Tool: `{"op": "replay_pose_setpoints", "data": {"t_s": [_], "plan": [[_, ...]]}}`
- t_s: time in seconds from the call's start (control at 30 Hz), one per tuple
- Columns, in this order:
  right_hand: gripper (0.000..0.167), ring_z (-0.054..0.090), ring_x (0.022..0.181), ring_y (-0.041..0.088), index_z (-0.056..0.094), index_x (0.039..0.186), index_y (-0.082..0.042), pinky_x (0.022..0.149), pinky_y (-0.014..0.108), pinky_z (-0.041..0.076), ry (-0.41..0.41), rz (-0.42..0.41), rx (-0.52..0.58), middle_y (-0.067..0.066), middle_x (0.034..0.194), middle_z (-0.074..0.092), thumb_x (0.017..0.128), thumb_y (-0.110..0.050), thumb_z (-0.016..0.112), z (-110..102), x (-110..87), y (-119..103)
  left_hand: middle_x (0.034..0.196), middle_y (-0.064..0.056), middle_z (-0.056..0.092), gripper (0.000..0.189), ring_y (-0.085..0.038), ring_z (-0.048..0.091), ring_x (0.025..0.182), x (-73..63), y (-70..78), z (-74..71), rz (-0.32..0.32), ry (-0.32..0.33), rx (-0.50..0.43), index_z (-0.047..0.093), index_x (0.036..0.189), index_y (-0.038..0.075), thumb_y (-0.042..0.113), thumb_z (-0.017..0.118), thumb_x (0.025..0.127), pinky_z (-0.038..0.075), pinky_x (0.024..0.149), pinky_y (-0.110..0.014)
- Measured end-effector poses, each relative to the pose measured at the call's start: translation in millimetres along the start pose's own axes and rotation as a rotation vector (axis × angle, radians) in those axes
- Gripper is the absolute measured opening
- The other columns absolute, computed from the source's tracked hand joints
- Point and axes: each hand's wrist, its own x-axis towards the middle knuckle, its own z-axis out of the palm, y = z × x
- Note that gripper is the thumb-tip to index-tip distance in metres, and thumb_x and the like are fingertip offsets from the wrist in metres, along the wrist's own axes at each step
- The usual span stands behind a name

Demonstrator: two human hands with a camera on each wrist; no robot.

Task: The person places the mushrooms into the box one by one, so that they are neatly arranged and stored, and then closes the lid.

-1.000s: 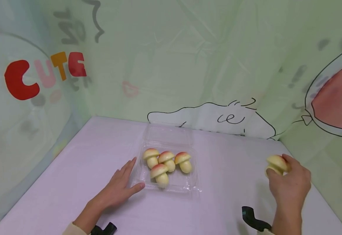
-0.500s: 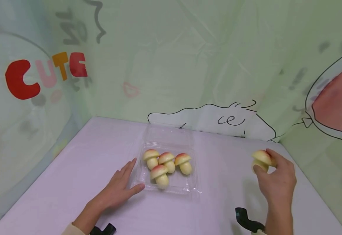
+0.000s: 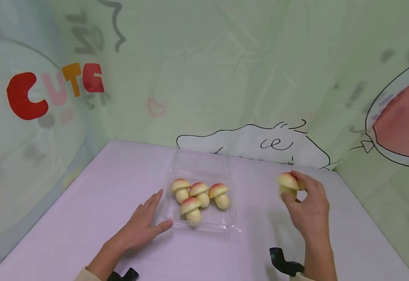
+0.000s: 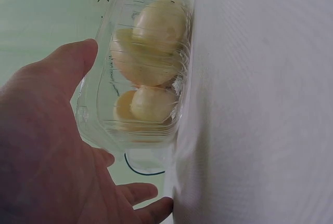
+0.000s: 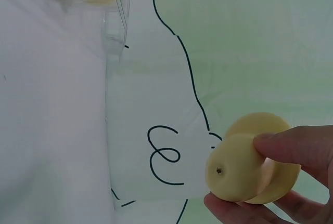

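A clear plastic clamshell tray [image 3: 225,225] lies open on the pale table, with several mushroom-shaped buns [image 3: 199,192] in it. My left hand [image 3: 144,222] rests flat on the table, fingers straight, its thumb tip against the tray's front left corner [image 4: 88,125]. My right hand [image 3: 304,203] is raised to the right of the tray and pinches one more mushroom bun [image 3: 287,184] between thumb and fingers. In the right wrist view that bun [image 5: 244,161] shows its stem end, with the fingers [image 5: 291,146] on its cap.
Green printed sheets wall the table on three sides, with a "CUTE" print [image 3: 53,89] at the left. The tray's clear lid [image 3: 202,160] lies open toward the back wall. Black wrist mounts [image 3: 283,263] show at the bottom edge.
My right hand has carried the bun leftward and up, from near the table's right edge toward the tray. The left hand and tray have not moved.
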Motion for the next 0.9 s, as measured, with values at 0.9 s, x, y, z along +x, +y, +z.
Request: {"op": "replay_pose_setpoints", "data": {"t_s": [0.9], "plan": [[0.055,0.050,0.133,0.044,0.058,0.142,-0.003,0.093,0.059,0.058,-0.216,-0.201,0.082,0.023,0.147,0.046,0.089,0.008,0.071,48.8,-19.4,-44.8,0.170,-0.020,0.023,0.098,-0.039,0.018,0.159,-0.6,0.6,-0.2,0.019,0.006,0.008,0.011,0.168,0.016,0.062,0.061,0.097,0.006,0.128,-0.065]]}}
